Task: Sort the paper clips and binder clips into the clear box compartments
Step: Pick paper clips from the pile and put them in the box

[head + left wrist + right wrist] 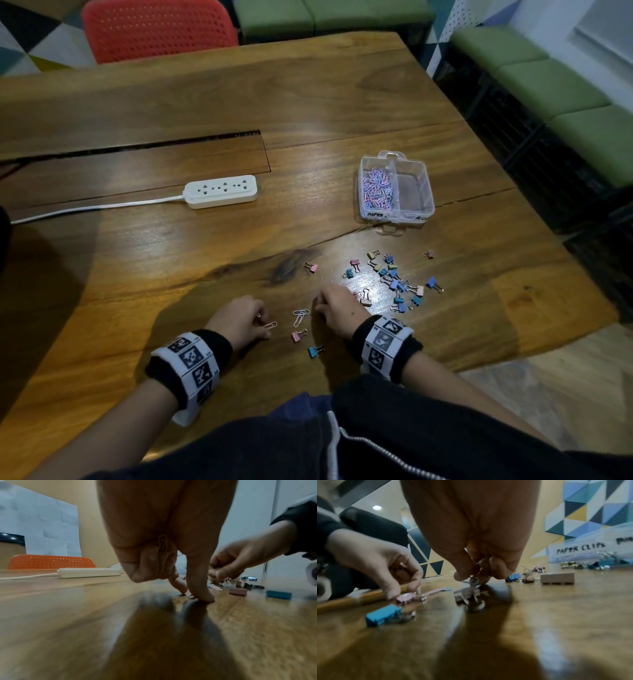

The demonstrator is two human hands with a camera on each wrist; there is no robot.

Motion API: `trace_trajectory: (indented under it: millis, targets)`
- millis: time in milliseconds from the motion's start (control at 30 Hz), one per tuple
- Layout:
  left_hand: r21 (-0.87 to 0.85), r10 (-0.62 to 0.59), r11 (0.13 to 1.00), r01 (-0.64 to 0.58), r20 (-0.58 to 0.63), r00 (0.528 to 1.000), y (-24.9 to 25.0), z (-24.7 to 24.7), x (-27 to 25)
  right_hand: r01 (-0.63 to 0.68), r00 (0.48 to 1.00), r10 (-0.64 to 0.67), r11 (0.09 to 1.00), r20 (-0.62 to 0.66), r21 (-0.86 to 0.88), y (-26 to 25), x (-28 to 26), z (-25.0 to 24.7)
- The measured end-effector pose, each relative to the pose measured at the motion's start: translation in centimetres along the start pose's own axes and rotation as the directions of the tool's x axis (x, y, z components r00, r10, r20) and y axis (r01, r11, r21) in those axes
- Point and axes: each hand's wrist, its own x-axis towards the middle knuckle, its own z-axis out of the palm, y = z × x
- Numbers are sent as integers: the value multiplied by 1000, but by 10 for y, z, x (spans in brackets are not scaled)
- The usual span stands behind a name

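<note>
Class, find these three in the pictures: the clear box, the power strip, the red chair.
clear box (416, 192): head view, bare right compartment floor.
power strip (221, 190): head view, top face.
red chair (159, 29): head view, perforated backrest.

**Obscured and unresolved**

Left hand (154, 545) fingertips are motion-blurred; what is pressed beneath cannot be resolved. Items curled inside the right hand (471, 540) are largely hidden, possibly paper clips. The clear box (590, 549) label is cut off at the frame edge.

both hands low, fingers curled downward: left hand (244, 317) fingertips pinching, right hand (337, 306) bunched.
</note>
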Motion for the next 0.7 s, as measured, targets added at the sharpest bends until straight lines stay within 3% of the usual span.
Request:
trace_trajectory:
  millis: [67, 167, 300, 333, 400, 533, 700]
  targets:
    - [-7, 0, 1000, 0, 29, 1000, 0, 2, -1, -29, 1000, 27, 969, 11, 245, -2, 2, -2]
    - [-51, 26, 998, -21, 88, 996, -1, 2, -1, -80, 996, 48, 816, 72, 573, -3, 5, -6]
    - [-300, -6, 954, 24, 60, 998, -2, -1, 0, -190, 979, 56, 603, 196, 775, -12, 3, -13]
    - [-350, -26, 936, 36, 35, 999, -2, -2, 0, -189, 979, 56, 608, 196, 771, -14, 4, -13]
    - [-362, -39, 932, 34, -8, 999, -1, -3, 1, -145, 986, 54, 742, 158, 655, -15, 7, -8]
    - [-113, -3, 994, -3, -50, 999, 4, 1, 2, 2, 999, -9, 975, 31, 220, -14, 13, 7]
    - [-32, 57, 998, -58, -43, 997, 9, 6, 2, 86, 996, -84, 992, 27, -87, -15, 11, 14]
